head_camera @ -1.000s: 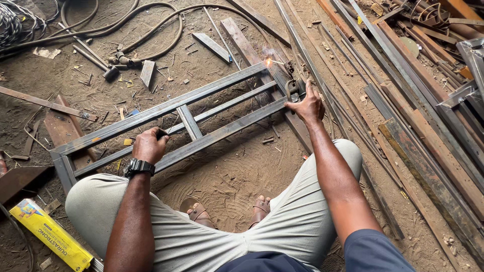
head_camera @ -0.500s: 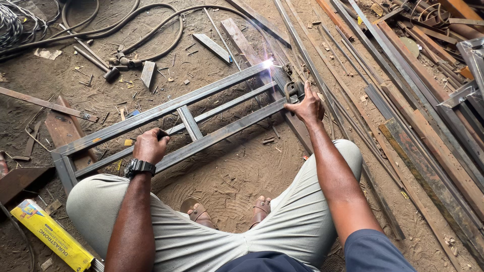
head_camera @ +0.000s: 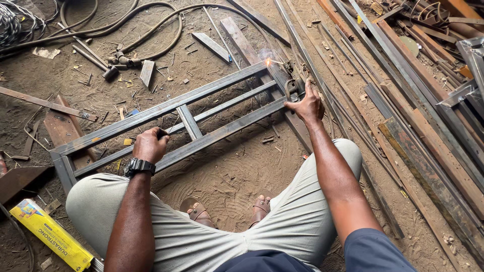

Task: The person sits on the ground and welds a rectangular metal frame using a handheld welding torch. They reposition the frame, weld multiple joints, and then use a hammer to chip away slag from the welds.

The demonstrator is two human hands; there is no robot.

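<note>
Your long grey steel frame of welded flat bars (head_camera: 201,118) lies on the sandy ground across the middle of the picture, running from the lower left up to the upper centre, just in front of your knees. Your left hand (head_camera: 150,145) sits at the frame's lower rail, left of centre, curled into a fist around a dark handle that barely shows; a black wristwatch (head_camera: 139,166) wraps the wrist below it. Your right hand (head_camera: 305,106) rests at the frame's far right end, right of centre, fingers bent and closed on a dark metal electrode holder (head_camera: 292,88), though you cannot tell how tightly. Just above and left of that hand, a small orange spark with a wisp of smoke (head_camera: 267,60) glows at the frame's upper corner. A long yellow rectangular box (head_camera: 50,234) lies in the lower left corner beside your left knee. Thick black cables (head_camera: 151,30) loop over the dirt in the upper left. A heap of rusty steel bars and angle strips (head_camera: 418,100) fills the right side, running diagonally from top to bottom. Your sandalled feet (head_camera: 229,211) cross on the sand at lower centre.
</note>
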